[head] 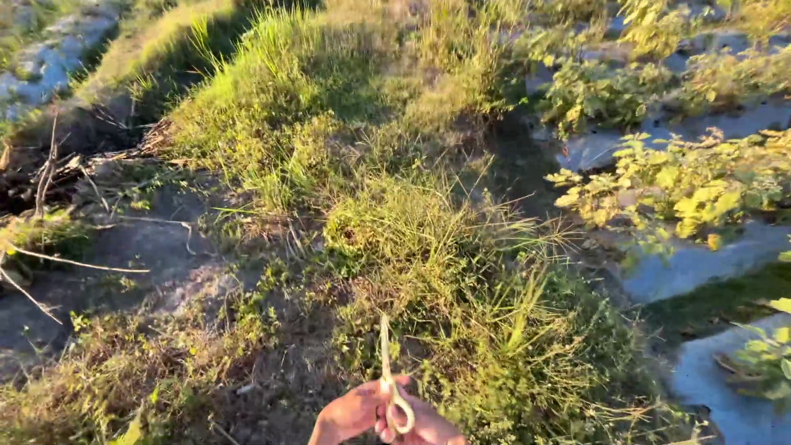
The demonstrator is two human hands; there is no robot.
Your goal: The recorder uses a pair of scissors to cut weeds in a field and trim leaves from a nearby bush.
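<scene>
One hand (371, 416), which side unclear, grips slim metal scissors (387, 363) above tufted grass (428, 239).

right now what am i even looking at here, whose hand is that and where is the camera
There is only one picture, taken by a camera worn on a person's head and looking down at the ground in front of them. No machine is involved: the work is done with bare hands.

At the bottom edge you see one hand, partly cut off by the frame. Which hand it is cannot be told. It holds a pair of small scissors, a finger through one loop, the thin blades pointing up and away.

The ground is a rough bank of grass clumps and bare soil, with dry twigs at the left. At the right, leafy green plants grow over pale plastic sheeting laid in strips.
</scene>
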